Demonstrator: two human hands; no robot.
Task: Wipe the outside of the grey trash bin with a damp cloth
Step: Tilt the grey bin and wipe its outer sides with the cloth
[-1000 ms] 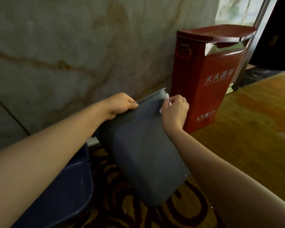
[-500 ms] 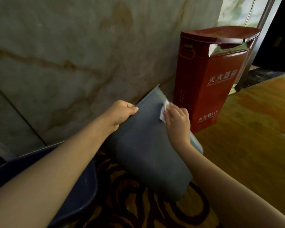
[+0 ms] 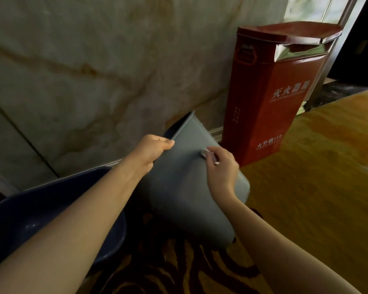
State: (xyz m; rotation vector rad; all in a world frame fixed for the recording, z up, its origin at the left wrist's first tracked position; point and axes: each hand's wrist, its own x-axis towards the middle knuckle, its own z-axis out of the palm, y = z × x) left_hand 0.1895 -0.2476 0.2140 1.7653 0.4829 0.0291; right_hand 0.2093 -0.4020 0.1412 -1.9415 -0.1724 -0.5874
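Grey trash bin [image 3: 185, 198] sits tilted, left hand [image 3: 151, 150] gripping its rim, right hand [image 3: 221, 168] pinching a white cloth [image 3: 206, 154] against its side.

left hand [image 3: 150, 151] going bare, right hand [image 3: 221, 171] same deal, left forearm [image 3: 72, 219] and right forearm [image 3: 285, 247] both showing uncovered right to the frame edge, wrists looking slim

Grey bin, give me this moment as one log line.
left hand: grips rim of tilted grey bin | right hand: holds white cloth against bin's side | nearby: red box, blue basin
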